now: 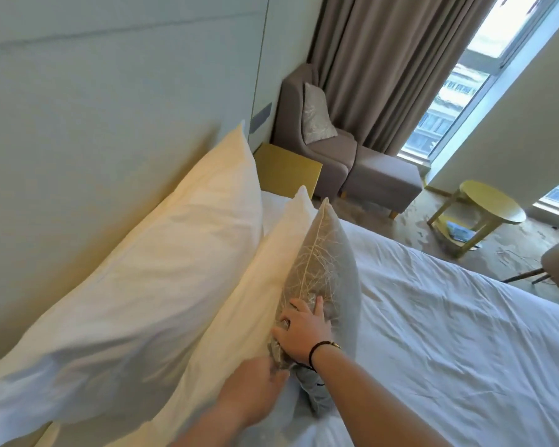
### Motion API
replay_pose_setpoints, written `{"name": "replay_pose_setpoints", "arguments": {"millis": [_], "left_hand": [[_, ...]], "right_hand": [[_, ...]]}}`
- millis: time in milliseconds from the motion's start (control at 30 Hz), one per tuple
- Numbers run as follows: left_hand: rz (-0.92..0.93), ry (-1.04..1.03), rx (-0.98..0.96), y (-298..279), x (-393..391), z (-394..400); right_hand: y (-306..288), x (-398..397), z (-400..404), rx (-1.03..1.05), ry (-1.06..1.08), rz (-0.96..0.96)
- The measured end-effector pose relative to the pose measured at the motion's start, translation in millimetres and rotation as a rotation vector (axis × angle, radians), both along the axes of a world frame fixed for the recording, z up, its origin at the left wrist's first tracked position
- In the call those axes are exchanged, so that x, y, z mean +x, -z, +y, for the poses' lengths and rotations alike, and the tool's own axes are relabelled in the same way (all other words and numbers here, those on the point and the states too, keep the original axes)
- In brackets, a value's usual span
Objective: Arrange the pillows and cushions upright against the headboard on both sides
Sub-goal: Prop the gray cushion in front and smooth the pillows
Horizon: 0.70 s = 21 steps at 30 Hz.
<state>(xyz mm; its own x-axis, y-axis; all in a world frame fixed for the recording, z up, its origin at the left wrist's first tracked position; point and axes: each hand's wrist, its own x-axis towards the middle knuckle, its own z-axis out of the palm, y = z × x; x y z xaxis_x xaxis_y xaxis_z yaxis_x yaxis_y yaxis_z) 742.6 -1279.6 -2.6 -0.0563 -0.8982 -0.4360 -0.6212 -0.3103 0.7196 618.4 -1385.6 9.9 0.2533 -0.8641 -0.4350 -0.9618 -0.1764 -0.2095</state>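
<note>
Low in the frame, just left of centre, the left hand [255, 387] reaches in from the bottom edge with its fingers curled around the bunched lower corner of the grey cushion [323, 279]; the fingertips are hidden by the fabric. Just above it, the right hand [304, 330] lies over the same end of the cushion with fingers spread and bent, pressing into the cover, thumb toward the lower left. A dark band circles that wrist.

The grey cushion, printed with a pale branching leaf pattern, stands on edge at the middle of the frame, leaning against a white pillow [262, 285] behind it. That pillow in turn stands tilted toward a larger white pillow [149, 269], which fills the left centre and rests against the pale padded headboard [94, 124] in the upper left. The white bedsheet [449, 317] spreads over the right half, lightly creased.

Beyond the pillows, a yellow bedside table [288, 169] sits at the bed's far corner. Behind it stands a grey armchair [320, 137] holding a patterned cushion, with a matching footstool [384, 179] beside it. A round yellow side table [488, 208] stands at the right, near the window [459, 101] and brown curtains [384, 59].
</note>
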Motion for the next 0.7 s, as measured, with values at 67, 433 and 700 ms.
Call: {"name": "replay_pose_setpoints", "arguments": {"millis": [67, 433, 700], "left_hand": [[-0.013, -0.051, -0.005, 5, 26, 1], [-0.103, -0.221, -0.222, -33, 100, -2], [-0.419, -0.385, -0.35, -64, 157, 31]], "right_hand": [[3, 7, -1, -0.002, 0.039, -0.011], [-15, 5, 3, 0.026, 0.079, 0.042], [-18, 39, 26, -0.141, -0.187, -0.128]]}}
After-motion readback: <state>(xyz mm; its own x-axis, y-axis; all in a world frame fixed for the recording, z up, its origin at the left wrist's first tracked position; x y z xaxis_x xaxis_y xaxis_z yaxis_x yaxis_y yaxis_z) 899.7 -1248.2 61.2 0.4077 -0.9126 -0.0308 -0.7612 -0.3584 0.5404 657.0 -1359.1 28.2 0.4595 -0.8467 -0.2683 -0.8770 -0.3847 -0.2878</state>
